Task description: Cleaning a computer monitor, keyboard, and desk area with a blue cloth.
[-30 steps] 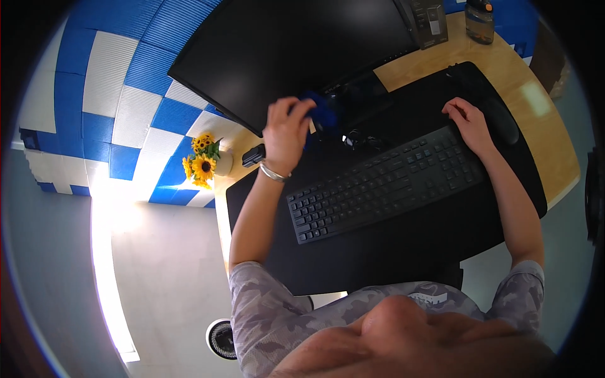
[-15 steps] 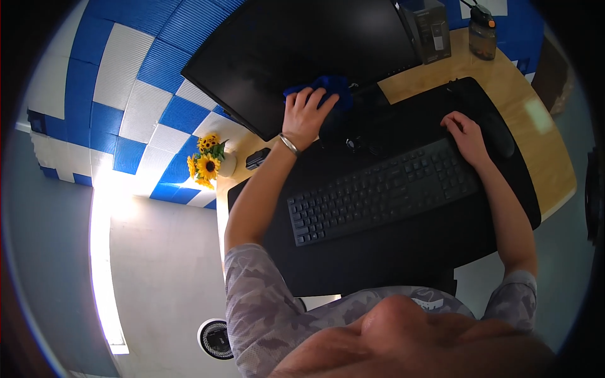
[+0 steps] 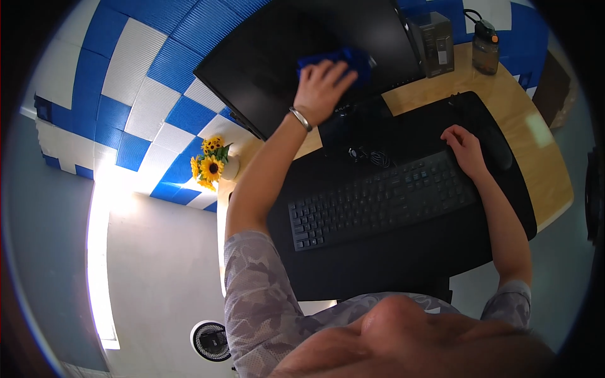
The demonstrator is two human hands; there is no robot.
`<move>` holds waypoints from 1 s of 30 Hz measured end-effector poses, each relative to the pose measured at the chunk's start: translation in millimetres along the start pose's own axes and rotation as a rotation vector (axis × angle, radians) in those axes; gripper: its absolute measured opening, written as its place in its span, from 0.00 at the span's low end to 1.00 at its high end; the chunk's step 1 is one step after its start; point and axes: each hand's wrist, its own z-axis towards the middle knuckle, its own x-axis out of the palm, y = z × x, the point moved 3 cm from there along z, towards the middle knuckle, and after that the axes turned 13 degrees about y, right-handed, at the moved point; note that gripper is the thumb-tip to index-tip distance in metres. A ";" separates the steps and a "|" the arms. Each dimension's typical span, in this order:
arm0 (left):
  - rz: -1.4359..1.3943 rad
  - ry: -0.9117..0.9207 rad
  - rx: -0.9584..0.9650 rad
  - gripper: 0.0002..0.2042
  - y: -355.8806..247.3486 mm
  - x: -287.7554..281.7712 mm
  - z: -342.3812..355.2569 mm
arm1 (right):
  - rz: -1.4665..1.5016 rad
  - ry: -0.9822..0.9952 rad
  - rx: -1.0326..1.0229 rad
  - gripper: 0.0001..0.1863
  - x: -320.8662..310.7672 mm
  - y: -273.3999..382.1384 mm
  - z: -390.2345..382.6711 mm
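My left hand, with a silver bangle at its wrist, presses a crumpled blue cloth against the lower part of a dark monitor screen. Its fingers bend over the cloth, which bunches out past the fingertips. My right hand rests on the black desk mat by the upper right end of a black keyboard. The right fingers are loosely curled together and nothing shows in them. A dark mouse lies just right of that hand.
A coiled cable lies between the keyboard and monitor stand. Sunflowers in a white pot stand at the wooden desk's left edge. A dark box and a bottle stand at the back right. A fan shows at lower left.
My left hand has slid the blue cloth up and to the right across the screen. My right hand stays by the keyboard. The view has shifted slightly.
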 end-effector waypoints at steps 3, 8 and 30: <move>-0.004 0.079 0.262 0.24 -9.0 1.9 -1.5 | -0.004 0.017 0.024 0.06 -1.2 0.1 -1.5; 0.170 0.014 0.070 0.27 69.1 -49.0 66.7 | -0.045 0.005 0.010 0.07 -4.3 5.9 -2.2; 0.147 -0.281 -0.098 0.20 69.9 -39.9 191.1 | -0.075 -0.005 -0.009 0.07 -0.9 8.3 0.3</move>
